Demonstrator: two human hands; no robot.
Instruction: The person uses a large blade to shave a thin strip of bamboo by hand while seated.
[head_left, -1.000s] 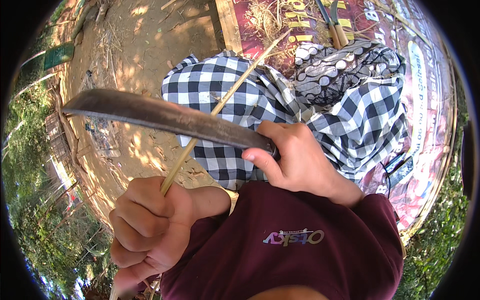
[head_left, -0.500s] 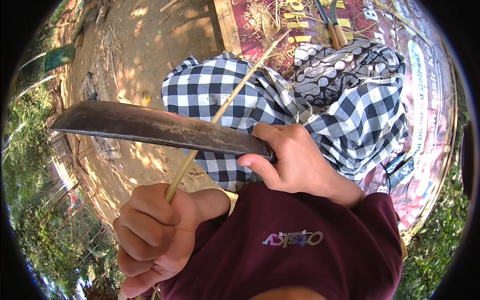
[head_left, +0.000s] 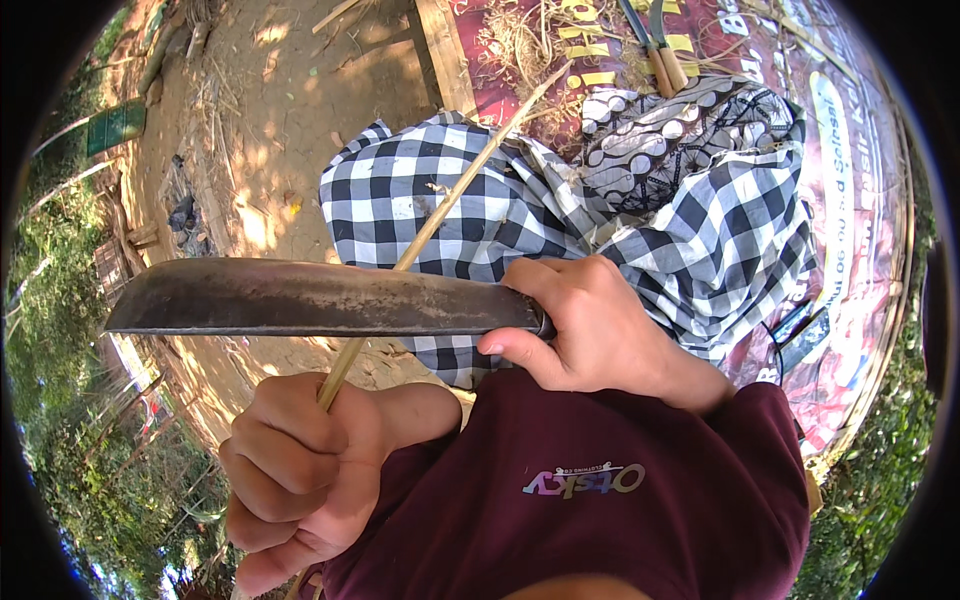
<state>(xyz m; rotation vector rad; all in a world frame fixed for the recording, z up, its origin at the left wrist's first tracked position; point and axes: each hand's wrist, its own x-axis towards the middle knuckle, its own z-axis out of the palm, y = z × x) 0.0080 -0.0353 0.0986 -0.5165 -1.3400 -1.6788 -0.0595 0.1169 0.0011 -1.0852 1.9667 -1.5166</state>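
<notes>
My left hand (head_left: 295, 460) is closed in a fist around the lower end of a pale, slender bamboo strip (head_left: 460, 190). The strip slants up and to the right across my lap, its frayed tip reaching past the cloth. My right hand (head_left: 605, 325) grips a machete (head_left: 310, 300) near the base of its broad dark blade, with the thumb along the near side. The handle is mostly hidden in my palm. The blade points left, lies nearly level and crosses over the strip a little above my left fist; whether it presses on the strip I cannot tell.
A black-and-white checkered cloth (head_left: 400, 190) covers my lap. Beyond it, two wooden-handled blades (head_left: 665, 70) and fibrous shavings (head_left: 520, 40) lie on a printed red mat (head_left: 850, 300). A wooden board (head_left: 447, 60) edges the mat, with bare earth (head_left: 300, 100) to its left.
The machete's tip has swung down toward me, bringing the blade from a slant to nearly level and closer to my left fist. Both hands keep their grips.
</notes>
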